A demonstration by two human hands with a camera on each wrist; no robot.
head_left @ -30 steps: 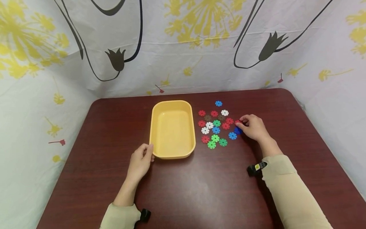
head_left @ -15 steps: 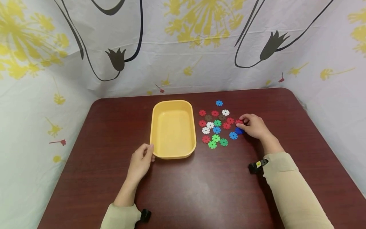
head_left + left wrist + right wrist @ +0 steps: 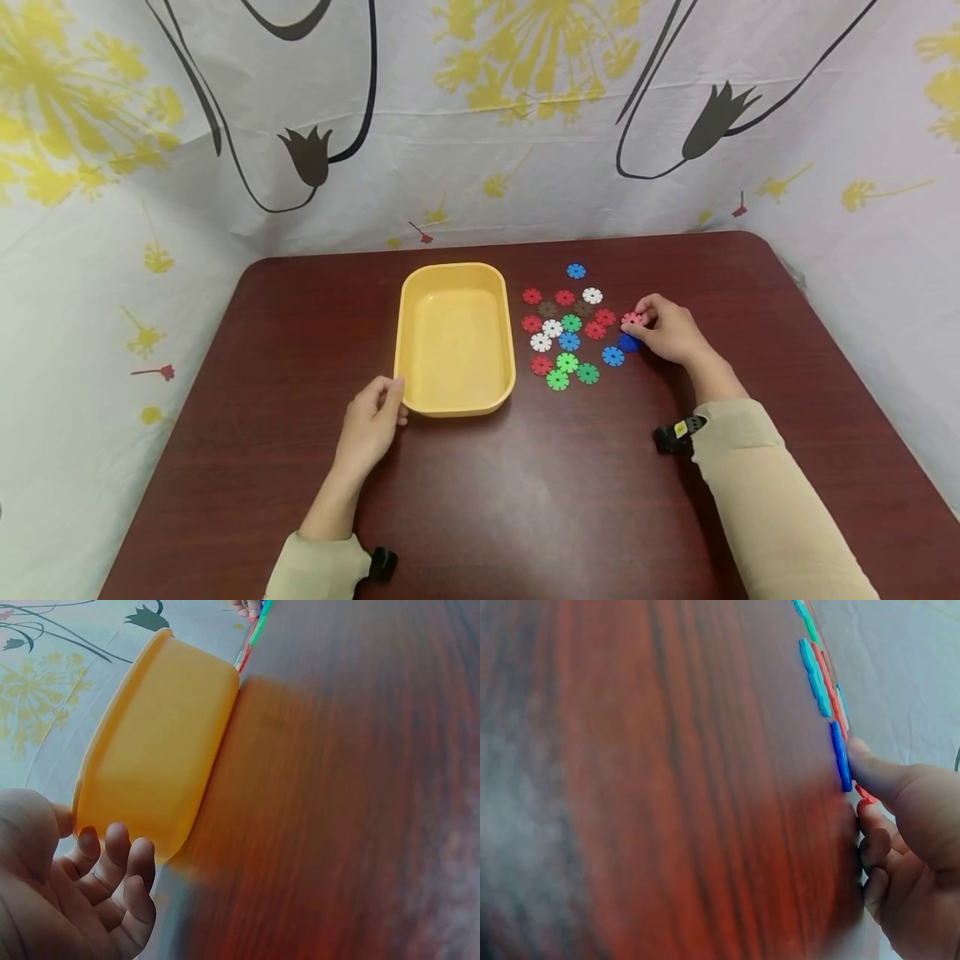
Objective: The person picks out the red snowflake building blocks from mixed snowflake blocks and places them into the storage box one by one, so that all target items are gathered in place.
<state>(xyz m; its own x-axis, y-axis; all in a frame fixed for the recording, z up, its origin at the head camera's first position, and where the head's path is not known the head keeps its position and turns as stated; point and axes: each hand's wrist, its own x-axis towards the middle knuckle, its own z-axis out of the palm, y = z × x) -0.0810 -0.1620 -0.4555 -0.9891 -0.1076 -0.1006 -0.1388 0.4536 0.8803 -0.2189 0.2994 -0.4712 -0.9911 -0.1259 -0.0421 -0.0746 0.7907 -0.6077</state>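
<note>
Right hand (image 3: 670,332) pinching red disc (image 3: 633,318), left hand (image 3: 370,421) gripping yellow tray (image 3: 453,350): I'd best lift clear of dark blue disc (image 3: 627,342).

A dark red-brown table (image 3: 525,500) — behind it, a pale cloth (image 3: 420,150) with yellow blooms (image 3: 557,12) and grey tulips (image 3: 307,157)

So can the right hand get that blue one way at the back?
Probably yes: the back blue piece lies apart from the others with nothing over it, though the right hand pinches a red piece.
</note>
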